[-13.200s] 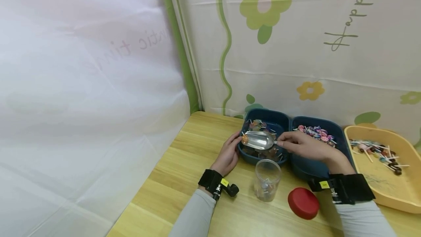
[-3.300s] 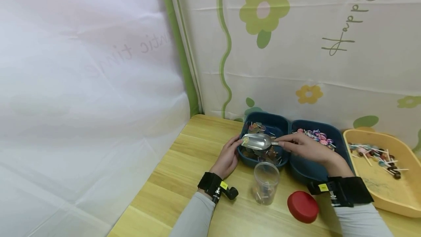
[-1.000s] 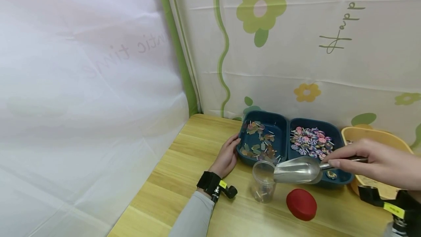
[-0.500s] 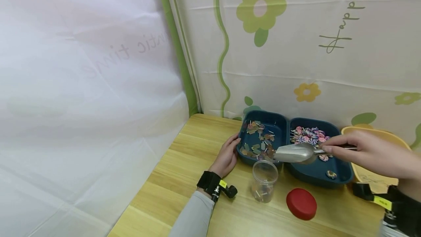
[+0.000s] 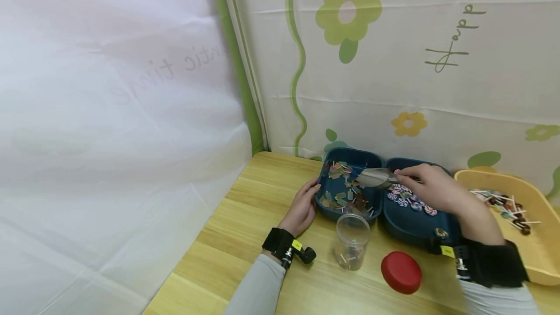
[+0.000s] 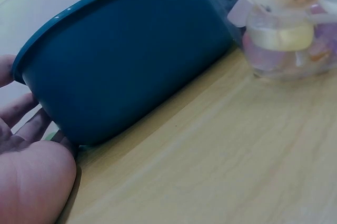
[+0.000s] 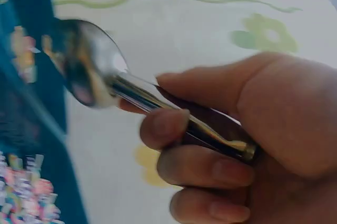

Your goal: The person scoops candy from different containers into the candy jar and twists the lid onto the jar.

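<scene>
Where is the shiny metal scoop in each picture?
Head view: the metal scoop is right of centre, above the seam between the two blue trays, held by the right hand.
Left wrist view: the scoop is not in it; only the left hand against the left blue tray.
Right wrist view: the scoop is upper left, its handle gripped by the right hand.
Shared landmark: the left blue tray.
</scene>
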The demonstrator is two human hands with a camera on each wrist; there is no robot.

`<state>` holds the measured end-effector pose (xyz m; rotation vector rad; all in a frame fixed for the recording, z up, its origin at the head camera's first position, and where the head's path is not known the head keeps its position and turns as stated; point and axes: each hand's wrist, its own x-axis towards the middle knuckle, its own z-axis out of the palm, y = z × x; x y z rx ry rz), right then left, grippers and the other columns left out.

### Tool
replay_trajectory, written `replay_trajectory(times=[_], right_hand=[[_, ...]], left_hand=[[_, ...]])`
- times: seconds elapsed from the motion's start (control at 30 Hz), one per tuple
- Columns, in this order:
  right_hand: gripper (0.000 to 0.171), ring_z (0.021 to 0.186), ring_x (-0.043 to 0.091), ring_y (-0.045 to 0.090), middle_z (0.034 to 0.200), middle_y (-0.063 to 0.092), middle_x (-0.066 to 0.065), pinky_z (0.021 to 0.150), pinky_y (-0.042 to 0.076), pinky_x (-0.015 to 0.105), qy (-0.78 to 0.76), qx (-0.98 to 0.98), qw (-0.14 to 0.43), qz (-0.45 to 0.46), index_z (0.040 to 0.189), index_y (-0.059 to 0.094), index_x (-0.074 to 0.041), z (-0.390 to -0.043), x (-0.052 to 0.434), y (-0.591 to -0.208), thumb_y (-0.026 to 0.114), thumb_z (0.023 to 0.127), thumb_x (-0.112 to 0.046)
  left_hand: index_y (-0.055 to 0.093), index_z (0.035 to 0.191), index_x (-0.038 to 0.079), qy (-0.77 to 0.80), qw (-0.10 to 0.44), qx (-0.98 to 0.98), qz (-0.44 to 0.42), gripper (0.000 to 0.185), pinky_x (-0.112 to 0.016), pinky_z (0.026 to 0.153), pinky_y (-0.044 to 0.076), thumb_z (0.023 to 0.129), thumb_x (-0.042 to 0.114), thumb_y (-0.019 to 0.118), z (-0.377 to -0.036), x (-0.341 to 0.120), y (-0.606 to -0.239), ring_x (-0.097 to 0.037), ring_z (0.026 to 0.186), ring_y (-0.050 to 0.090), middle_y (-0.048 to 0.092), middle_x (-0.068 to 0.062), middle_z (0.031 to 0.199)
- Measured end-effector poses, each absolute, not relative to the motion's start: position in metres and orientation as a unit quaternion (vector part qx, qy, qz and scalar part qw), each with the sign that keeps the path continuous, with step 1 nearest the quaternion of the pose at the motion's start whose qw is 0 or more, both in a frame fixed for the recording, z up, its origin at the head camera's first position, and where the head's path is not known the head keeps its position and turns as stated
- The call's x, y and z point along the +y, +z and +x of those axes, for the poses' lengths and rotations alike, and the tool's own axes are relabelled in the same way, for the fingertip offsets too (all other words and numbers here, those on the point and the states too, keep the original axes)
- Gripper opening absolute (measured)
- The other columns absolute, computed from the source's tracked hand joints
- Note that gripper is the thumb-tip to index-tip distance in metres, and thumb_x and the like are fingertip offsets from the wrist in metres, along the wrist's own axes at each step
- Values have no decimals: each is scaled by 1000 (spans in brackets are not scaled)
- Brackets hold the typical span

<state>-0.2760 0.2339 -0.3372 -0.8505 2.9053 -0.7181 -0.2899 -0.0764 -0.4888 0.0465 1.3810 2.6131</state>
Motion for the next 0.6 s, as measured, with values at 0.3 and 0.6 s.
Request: replay_trajectory(times=[0.3,0.6], right_hand=[[32,55,14,51,90,69,10,52,40,34,-221,949,-2,-226,123,69,7,-290,202,-368,52,107,-15],[24,64,17,54,84,69,9,54,39,33,-174,960,-70,-208,114,76,-1,-293,186,-391,58,103,-13]], left_hand=[[44,153,8,880,94,465,21,44,-42,122,27,110,17,48,-289,-77,-487,-30,149,30,37,-12,158],[44,153,8,880,96,465,17,44,-41,122,26,110,17,48,-289,-77,-489,-29,149,31,34,-13,161]])
